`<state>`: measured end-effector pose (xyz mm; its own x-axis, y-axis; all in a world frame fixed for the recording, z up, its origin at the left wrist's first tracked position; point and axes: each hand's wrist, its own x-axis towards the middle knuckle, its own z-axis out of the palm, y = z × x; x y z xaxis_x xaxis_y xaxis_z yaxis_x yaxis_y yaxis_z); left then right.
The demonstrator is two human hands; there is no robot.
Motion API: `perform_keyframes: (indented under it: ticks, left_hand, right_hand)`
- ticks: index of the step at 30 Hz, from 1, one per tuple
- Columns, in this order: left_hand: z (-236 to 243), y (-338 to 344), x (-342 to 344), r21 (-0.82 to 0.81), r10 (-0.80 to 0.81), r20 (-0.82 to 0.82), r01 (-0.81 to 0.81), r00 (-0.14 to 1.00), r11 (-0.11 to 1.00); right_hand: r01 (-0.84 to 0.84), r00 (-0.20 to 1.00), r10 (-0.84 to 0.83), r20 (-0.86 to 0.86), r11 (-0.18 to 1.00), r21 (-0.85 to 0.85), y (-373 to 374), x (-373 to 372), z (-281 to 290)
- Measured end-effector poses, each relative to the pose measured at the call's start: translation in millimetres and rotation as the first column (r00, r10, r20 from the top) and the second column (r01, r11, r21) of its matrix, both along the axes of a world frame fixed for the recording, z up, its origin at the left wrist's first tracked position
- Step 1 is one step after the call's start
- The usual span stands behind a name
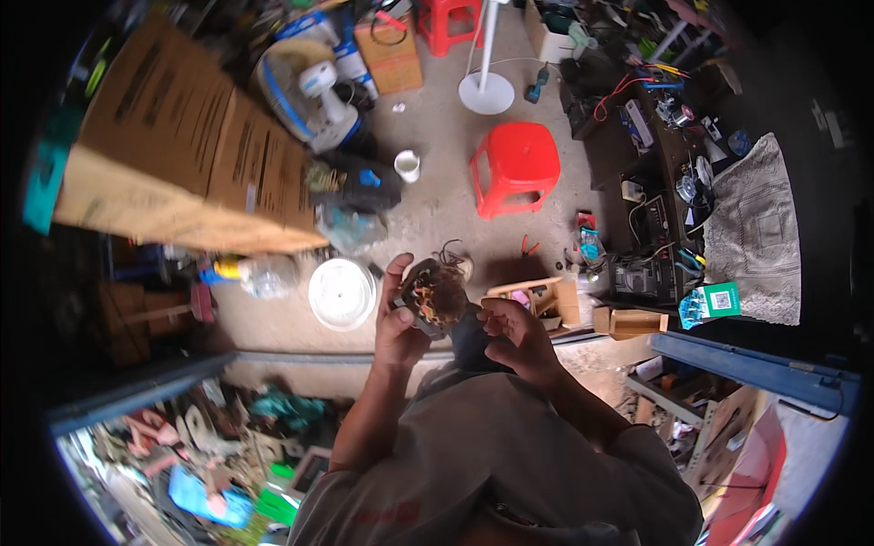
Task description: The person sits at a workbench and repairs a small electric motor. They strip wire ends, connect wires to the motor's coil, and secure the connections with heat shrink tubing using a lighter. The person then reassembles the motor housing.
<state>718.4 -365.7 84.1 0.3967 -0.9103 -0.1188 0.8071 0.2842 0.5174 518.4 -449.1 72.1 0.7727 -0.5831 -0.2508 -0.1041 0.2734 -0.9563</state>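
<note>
Wire-packed dark unit [437, 296] sits up off the floor in the L hand [399, 335], btwn both sets of fingers. L fingers wrap its left side, thumb on the near edge, prob. to steady it w/ the coloured wiring turned up for a clear look. R hand [521, 338] hovers just beside the unit's right side, thumb & index drawn narrow; can't tell if a wire end is pinched there. Keeping both hands close likely suits fine fingertip work. Thin loose leads [455, 256] curl out past the unit's far side, beyond the L fingertips.

Around: white round lid [342, 293] on the floor, left of the L fingers; cardboard boxes [173, 118] wall off the far left, w/ a fan [305, 96] next to them. Red stool [523, 155] stands well ahead of the R fingers, prob. the main obstacle fwd. Red-handled pliers [530, 244] lie on the floor btwn stool & R fingers, nr a wooden box [560, 305] just right of that hand. Farther right, cluttered dark shelving [628, 214] & a grey towel [756, 237] hem in that side.
</note>
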Motion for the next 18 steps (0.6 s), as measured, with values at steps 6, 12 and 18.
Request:
perform_keyframes:
  ticks: [6, 12, 18]
  left_hand:
    - [6, -122, 58, -0.024, -0.158, 0.060, 0.160, 0.986, 0.987]
    - [23, -227, 83, 0.054, -0.219, 0.182, 0.213, 0.959, 0.976]
    - [-5, -340, 108, 0.013, -0.399, 0.231, 0.408, 0.887, 0.913]
  right_hand:
    - [0.186, 0.982, -0.187, -0.020, 0.981, -0.054, -85, 89, 34]
    - [0.411, 0.901, -0.413, -0.132, 0.911, -0.043, -157, 126, 36]
    - [0.630, 0.776, -0.630, -0.017, 0.776, 0.030, -237, 156, 25]
